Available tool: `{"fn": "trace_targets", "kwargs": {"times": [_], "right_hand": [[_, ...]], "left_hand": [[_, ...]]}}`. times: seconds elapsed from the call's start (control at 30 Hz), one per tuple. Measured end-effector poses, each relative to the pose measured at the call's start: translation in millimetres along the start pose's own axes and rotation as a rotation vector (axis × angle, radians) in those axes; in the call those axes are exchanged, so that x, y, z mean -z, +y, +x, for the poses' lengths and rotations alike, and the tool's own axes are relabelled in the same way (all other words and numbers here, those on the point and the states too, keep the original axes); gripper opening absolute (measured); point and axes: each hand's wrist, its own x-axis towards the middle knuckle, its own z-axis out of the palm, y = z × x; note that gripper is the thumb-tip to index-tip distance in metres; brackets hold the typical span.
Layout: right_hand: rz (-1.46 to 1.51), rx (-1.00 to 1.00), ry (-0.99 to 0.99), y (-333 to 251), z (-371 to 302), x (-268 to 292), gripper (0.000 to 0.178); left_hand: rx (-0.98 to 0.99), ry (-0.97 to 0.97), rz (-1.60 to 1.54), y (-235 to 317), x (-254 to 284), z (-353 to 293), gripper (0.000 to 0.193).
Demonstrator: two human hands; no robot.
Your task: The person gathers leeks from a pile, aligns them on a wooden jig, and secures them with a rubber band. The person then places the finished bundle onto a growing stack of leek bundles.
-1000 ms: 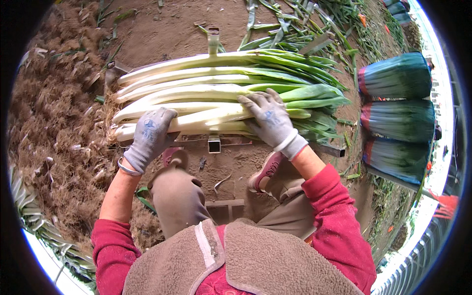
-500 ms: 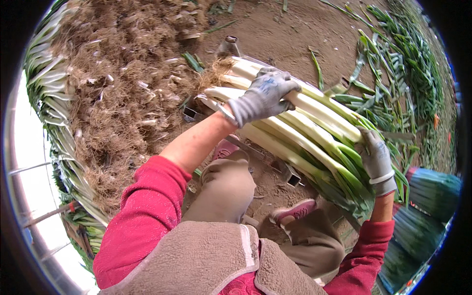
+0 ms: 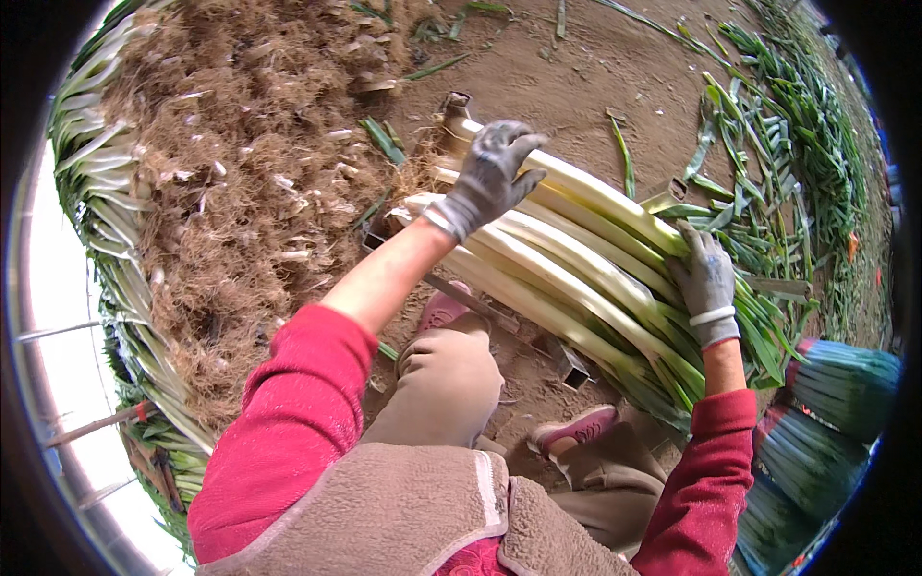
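Observation:
In front of me lies a loose row of leeks (image 3: 567,283), white stalks to the left and green leaves to the right, resting across a metal frame (image 3: 573,372). Both my hands wear grey gloves. My left hand (image 3: 490,182) is closed over the white shank of the farthest leek (image 3: 603,190), close to its root end; its fingertips are partly hidden. Farther right, my right hand (image 3: 706,278) grips that same leek where the white turns green. Brown roots (image 3: 415,178) stick out at the left end of the row.
A broad heap of cut roots (image 3: 240,211) covers the ground at left, with stacked leeks (image 3: 91,178) beyond it. Leaf trimmings (image 3: 807,125) lie at the far right. Wrapped leek bundles (image 3: 840,384) stand at the lower right. An upright metal post end (image 3: 456,104) rises behind the row.
My left hand has shifted slightly left, and my right hand has moved up and left. The far leek lies at the row's far edge, a little apart from the others.

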Motion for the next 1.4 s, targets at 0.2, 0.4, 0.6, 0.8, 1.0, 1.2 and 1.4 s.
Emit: {"fn": "trace_targets", "kwargs": {"times": [0.2,0.4,0.6,0.8,1.0,1.2,1.4], "right_hand": [[0.048,-0.015,0.043,1.4,6.4,22.1,0.05],[0.096,0.047,0.105,24.3,-8.3,45.5,0.051],[0.059,0.02,0.068,17.4,-2.5,42.1,0.051],[0.119,0.089,0.017,4.3,12.4,20.2,0.054],[0.093,-0.07,-0.013,4.8,2.3,19.8,0.05],[0.155,0.005,0.0,16.4,11.7,-4.5,0.05],[-0.113,-0.06,0.181,-4.7,1.4,-5.5,0.057]], "left_hand": [[0.187,-0.155,0.184,21.4,10.7,-25.4,0.025],[0.404,-0.35,0.363,7.5,10.3,-23.9,0.041],[0.423,-0.452,0.527,3.0,1.0,-24.7,0.063],[0.656,-0.61,0.323,-43.6,-17.4,-18.6,0.062],[0.58,-0.529,0.344,-41.2,-4.7,-27.6,0.044],[0.104,-0.009,0.148,32.6,7.4,-12.6,0.025],[0.108,-0.286,0.316,60.6,-53.6,16.0,0.062]]}}
